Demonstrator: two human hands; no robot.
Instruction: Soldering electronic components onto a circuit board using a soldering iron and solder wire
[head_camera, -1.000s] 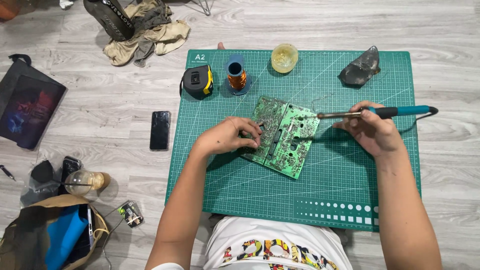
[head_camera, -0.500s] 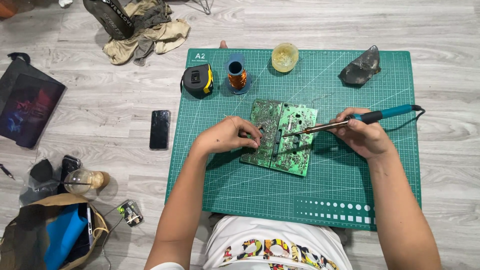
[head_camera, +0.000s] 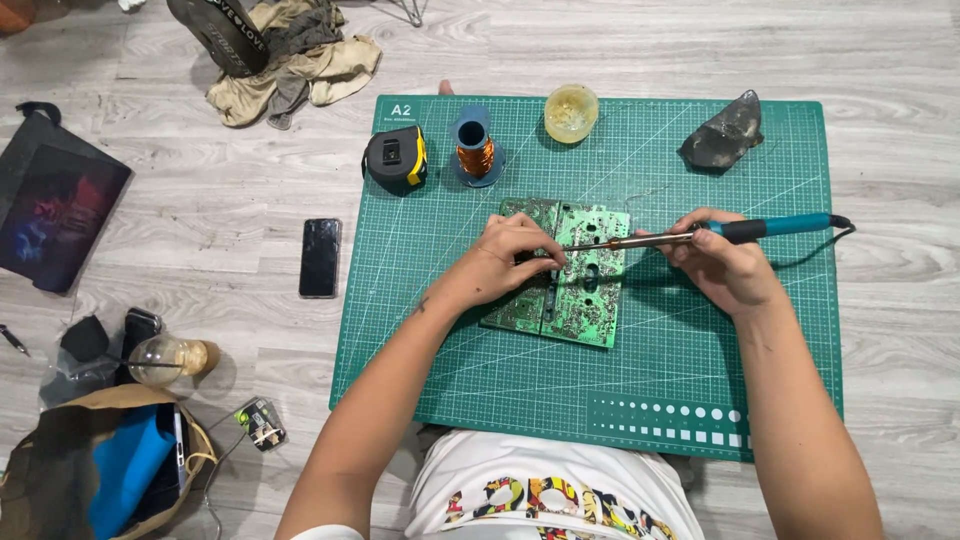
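Left hand (head_camera: 505, 262) grip pinned on flat green circuit board (head_camera: 575, 285): stiff, light, fragile. Right hand (head_camera: 722, 265) clamped on teal-handled soldering iron (head_camera: 700, 234); handle only.

- Mat (head_camera: 700, 390): dark green, pale grid lines, white squares and dots along near edge.
- Board (head_camera: 585, 300): bright green, silver specks.
- Iron (head_camera: 720, 232): teal handle, black grip, metal shaft.
- Spool (head_camera: 474, 150): copper wire, blue ends.
- Tape measure (head_camera: 395, 159): black and yellow.
- Cup (head_camera: 571, 111): translucent yellow.
- Phone (head_camera: 320, 257): black.
- Floor (head_camera: 200, 200): grey wood grain.
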